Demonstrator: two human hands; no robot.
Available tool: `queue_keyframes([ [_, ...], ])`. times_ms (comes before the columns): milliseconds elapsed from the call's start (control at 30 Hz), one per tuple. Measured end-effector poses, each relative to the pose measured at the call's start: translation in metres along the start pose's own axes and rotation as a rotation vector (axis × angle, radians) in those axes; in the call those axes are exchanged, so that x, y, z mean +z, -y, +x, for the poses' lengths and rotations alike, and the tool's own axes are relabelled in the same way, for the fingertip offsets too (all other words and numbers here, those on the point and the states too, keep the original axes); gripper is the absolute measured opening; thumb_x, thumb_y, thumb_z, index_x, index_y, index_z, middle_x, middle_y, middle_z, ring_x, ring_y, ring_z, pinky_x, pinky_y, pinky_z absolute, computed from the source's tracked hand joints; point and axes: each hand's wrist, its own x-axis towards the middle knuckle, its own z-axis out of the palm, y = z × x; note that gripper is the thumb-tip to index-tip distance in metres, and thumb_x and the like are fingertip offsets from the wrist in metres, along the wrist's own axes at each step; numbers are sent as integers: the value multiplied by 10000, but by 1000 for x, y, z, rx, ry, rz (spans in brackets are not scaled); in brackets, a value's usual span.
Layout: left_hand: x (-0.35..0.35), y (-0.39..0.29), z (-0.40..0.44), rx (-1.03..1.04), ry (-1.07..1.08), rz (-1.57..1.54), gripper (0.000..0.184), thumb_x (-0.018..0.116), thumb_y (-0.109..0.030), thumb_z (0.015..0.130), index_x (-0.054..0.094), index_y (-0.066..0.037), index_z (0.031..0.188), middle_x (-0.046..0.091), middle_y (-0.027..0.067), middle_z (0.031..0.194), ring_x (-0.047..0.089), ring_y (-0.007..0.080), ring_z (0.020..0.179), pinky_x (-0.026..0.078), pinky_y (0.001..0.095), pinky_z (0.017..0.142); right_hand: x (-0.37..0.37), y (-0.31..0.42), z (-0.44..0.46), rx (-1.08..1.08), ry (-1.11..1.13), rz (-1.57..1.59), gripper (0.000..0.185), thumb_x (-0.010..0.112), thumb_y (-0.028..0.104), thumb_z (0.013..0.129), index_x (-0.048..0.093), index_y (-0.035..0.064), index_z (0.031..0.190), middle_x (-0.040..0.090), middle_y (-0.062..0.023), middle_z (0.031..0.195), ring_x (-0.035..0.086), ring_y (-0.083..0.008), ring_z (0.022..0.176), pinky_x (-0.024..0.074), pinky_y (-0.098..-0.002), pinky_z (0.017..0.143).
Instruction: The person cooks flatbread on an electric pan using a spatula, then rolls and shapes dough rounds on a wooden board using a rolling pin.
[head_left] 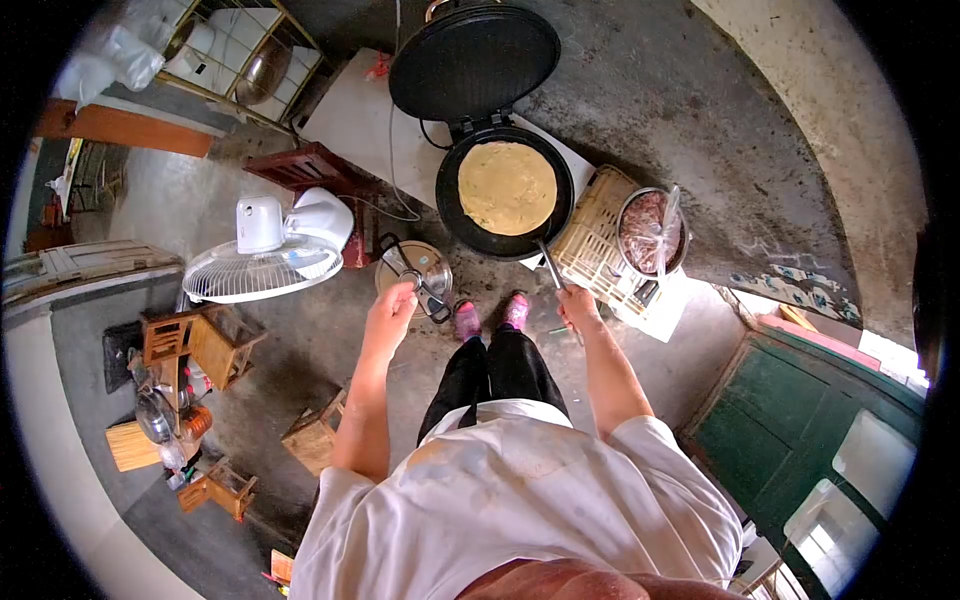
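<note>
A round yellow flatbread (507, 188) lies in the black lower plate of an electric griddle (453, 215), whose lid (475, 62) stands raised behind it. My right hand (577, 308) is closed around the handle of a metal utensil (550, 265); its far end reaches the griddle's front rim. My left hand (396, 305) is closed, its fingers drawn together over the edge of a lidded pot (432, 268). Whether it holds anything is too small to tell. To the right of the griddle, a metal bowl (645, 232) of reddish-brown food with clear plastic on it rests on a beige crate (598, 225).
A white fan (265, 262) stands left of my left hand, near a dark red wooden chair (310, 168). Small wooden stools (222, 348) are at the lower left. A green door (770, 420) is at the right. A cord (392, 130) hangs left of the griddle.
</note>
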Motion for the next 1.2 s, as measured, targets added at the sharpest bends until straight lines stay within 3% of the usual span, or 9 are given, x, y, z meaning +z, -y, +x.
queue_keyframes([
  [500, 3, -9, 0, 28, 39, -40, 294, 570, -167, 837, 546, -26, 1094, 623, 97, 965, 591, 147, 864, 457, 262, 759, -9, 25, -13, -141, 33, -33, 150, 436, 125, 841, 513, 0, 807, 561, -59, 649, 475, -111, 428, 394, -260, 357],
  [600, 2, -7, 5, 30, 38, -29, 301, 566, -171, 839, 540, -25, 1101, 623, 99, 977, 593, 158, 875, 456, 261, 762, -12, 30, -33, -125, 45, 85, 121, 421, 31, 840, 505, -19, 912, 613, -89, 775, 518, -112, 492, 424, -259, 393],
  [800, -2, -9, 5, 64, 55, -44, 304, 565, -169, 841, 534, -28, 1109, 617, 99, 1004, 589, 156, 892, 454, 262, 772, -26, 4, -44, -124, 129, 188, 136, 458, 42, 845, 497, -27, 955, 625, -111, 818, 512, -118, 478, 430, -256, 395],
  [867, -5, -12, 7, 45, 105, -36, 322, 550, -189, 852, 518, -50, 1141, 581, 45, 1029, 545, 105, 841, 439, 250, 691, -32, -3, -44, -136, 175, 209, 145, 460, 45, 840, 497, -27, 961, 625, -110, 816, 504, -117, 468, 425, -255, 388],
  [1033, -12, -15, 6, 63, 78, -54, 316, 554, -184, 849, 523, -55, 1136, 584, 46, 1021, 545, 100, 833, 439, 246, 679, -46, -19, -88, -150, -81, 81, 274, 425, 38, 820, 492, 6, 1084, 617, -94, 779, 464, -107, 430, 378, -251, 335],
  [1067, -13, -15, 4, 55, 74, -72, 316, 557, -183, 848, 523, -56, 1135, 585, 46, 1018, 544, 98, 832, 438, 245, 675, -47, -16, -93, -151, -141, 14, 370, 437, 50, 817, 455, 50, 1187, 616, -137, 816, 548, -191, 522, 444, -315, 420],
  [1100, -15, -18, 2, 56, 73, -74, 316, 557, -183, 848, 523, -56, 1135, 585, 46, 1018, 544, 98, 832, 438, 245, 675, -48, -16, -85, -153, -142, 12, 370, 437, 50, 817, 455, 50, 1187, 616, -137, 816, 548, -191, 522, 444, -315, 420],
  [1167, -15, -24, -1, -16, 98, -42, 313, 554, -185, 851, 523, -56, 1135, 587, 45, 1013, 544, 96, 831, 434, 244, 677, -54, -9, -55, -858, -490, -588, 445, 464, 74, 810, 412, 97, 1251, 588, -195, 883, 594, -307, 708, 489, -397, 582],
  [1200, -14, -22, 1, -9, 96, -44, 313, 554, -185, 851, 523, -56, 1135, 587, 45, 1013, 544, 96, 831, 434, 244, 677, -54, 9, -46, -717, -459, -660, 461, 462, 88, 816, 399, 158, 1267, 574, -204, 964, 593, -330, 773, 482, -429, 635],
])
